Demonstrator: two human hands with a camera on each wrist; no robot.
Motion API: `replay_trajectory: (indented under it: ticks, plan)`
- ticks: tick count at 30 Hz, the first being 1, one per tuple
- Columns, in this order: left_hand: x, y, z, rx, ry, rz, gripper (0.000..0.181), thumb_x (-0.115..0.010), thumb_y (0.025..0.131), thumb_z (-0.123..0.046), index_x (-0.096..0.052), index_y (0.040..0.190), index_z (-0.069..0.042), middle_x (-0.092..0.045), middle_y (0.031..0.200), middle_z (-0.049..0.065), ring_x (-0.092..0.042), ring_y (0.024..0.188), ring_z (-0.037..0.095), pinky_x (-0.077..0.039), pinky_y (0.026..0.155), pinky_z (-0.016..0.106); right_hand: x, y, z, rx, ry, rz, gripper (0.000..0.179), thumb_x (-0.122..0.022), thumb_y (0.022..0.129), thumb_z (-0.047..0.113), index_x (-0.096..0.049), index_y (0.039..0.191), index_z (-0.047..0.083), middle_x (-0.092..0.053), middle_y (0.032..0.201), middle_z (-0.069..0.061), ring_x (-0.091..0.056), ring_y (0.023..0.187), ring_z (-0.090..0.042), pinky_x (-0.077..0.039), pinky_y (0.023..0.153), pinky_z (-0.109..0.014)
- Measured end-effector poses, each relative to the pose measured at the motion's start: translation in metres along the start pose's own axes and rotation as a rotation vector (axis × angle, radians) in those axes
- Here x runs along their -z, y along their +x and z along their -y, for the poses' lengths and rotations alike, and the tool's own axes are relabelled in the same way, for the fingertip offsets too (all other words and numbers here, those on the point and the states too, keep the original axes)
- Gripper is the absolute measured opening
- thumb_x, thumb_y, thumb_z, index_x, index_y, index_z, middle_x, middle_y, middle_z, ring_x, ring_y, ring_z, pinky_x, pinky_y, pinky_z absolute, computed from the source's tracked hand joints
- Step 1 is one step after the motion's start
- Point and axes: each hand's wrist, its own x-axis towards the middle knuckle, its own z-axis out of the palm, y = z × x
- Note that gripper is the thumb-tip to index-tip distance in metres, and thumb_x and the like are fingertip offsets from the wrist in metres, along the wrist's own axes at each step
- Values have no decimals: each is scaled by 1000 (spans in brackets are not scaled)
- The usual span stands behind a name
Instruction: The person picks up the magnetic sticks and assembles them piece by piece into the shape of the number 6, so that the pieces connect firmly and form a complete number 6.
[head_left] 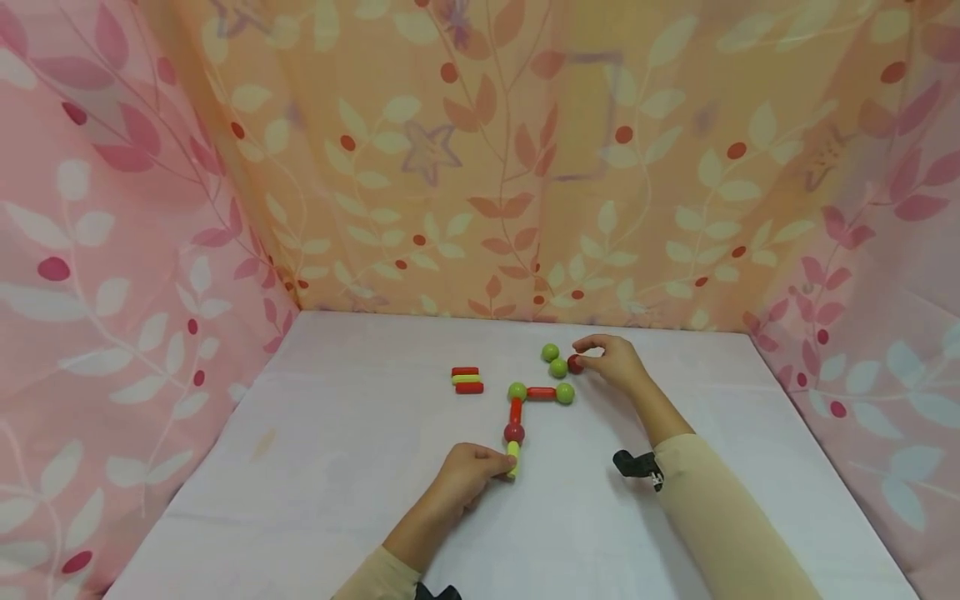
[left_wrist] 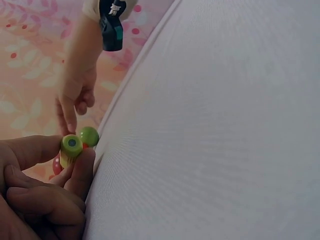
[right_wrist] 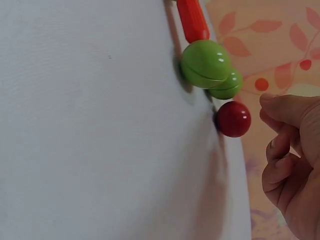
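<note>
My left hand (head_left: 467,477) pinches a yellow-green rod (head_left: 513,454) between thumb and fingertips; its round end with a dark centre (left_wrist: 72,143) faces the left wrist view. That rod is the near end of a chain: a dark red ball (head_left: 514,433), a red rod (head_left: 516,411), a green ball (head_left: 517,391), another red rod (head_left: 541,392) to the right and a green ball (head_left: 565,393). At the back, my right hand (head_left: 617,363) reaches beside a loose red ball (right_wrist: 234,119), thumb and index finger spread; the right wrist view shows a gap between them and the ball.
Two loose green balls (head_left: 554,359) lie left of the red ball. Several short rods (head_left: 467,381), red and yellow, lie side by side left of the chain. A white cloth (head_left: 315,467) covers the table; a patterned curtain (head_left: 450,208) hangs behind it.
</note>
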Motion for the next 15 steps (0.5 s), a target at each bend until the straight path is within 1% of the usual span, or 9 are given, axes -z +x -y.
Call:
replay_trajectory:
  ticks: [3,7,10,12,15]
  plan:
    - [0,0,0,0,-2,0,30,-73,70,-47,-71,79,-18,-67,78,-1,-27,36,14,-20,35,23,-5,3,-8,-7,12,-14,34,-70,80,28,-64,112,17,-59,119,-4,-47,114,-30,-38,89,-46]
    - [-1,0,1,-15,-9,6,31,-73,70,-47,-71,79,-18,-67,77,-1,-26,36,14,-20,35,23,-9,3,-15,-25,59,-24,37,-71,80,27,-63,114,16,-58,119,-4,-43,120,-28,-35,94,-47]
    - [-1,0,2,-40,-13,8,30,-74,70,-46,-71,79,-17,-67,78,-1,-28,37,14,-19,35,23,-11,2,-17,-40,90,-5,40,-72,79,27,-61,116,16,-57,120,-5,-41,120,-26,-34,95,-47]
    - [-1,0,4,-62,-15,3,31,-74,70,-46,-71,78,-17,-66,78,-1,-31,40,15,-20,35,23,-14,2,-17,-59,105,10,43,-72,78,27,-60,117,17,-56,121,-5,-43,115,-26,-39,89,-45]
    - [-1,0,6,-93,-12,-7,32,-74,70,-46,-71,78,-16,-64,80,0,-40,50,16,-23,37,25,-17,3,-17,-81,111,29,45,-73,77,27,-59,120,18,-55,122,-6,-45,107,-26,-44,77,-38]
